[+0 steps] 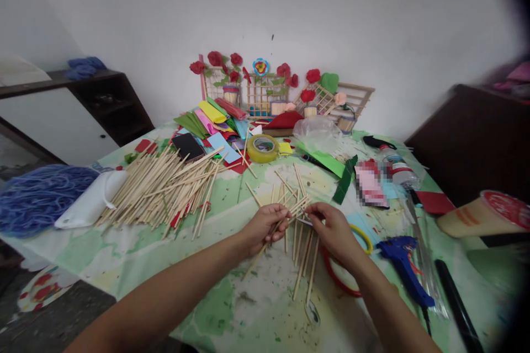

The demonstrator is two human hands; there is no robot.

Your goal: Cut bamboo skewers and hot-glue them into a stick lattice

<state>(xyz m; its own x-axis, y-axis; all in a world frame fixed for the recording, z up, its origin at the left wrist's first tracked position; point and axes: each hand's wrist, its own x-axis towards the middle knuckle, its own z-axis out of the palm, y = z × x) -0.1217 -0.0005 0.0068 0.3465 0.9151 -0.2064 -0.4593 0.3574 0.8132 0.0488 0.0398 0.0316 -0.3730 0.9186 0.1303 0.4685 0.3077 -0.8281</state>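
Note:
My left hand [265,226] and my right hand [333,229] meet over the middle of the table, both with fingers curled on thin wooden sticks [295,205]. The left hand grips a small bunch that fans up to the right. The right hand pinches the same bunch from the other side. More loose sticks [304,265] lie flat on the cloth just below and between the hands. A red ring [337,281] and a yellow ring [364,237] lie under the right wrist.
A big heap of sticks [165,187] lies at left beside a white bag [89,204] and blue yarn [37,196]. Behind are a tape roll [262,148], coloured paper [211,118] and a flowered lattice [265,91]. A blue glue gun [403,265] lies at right.

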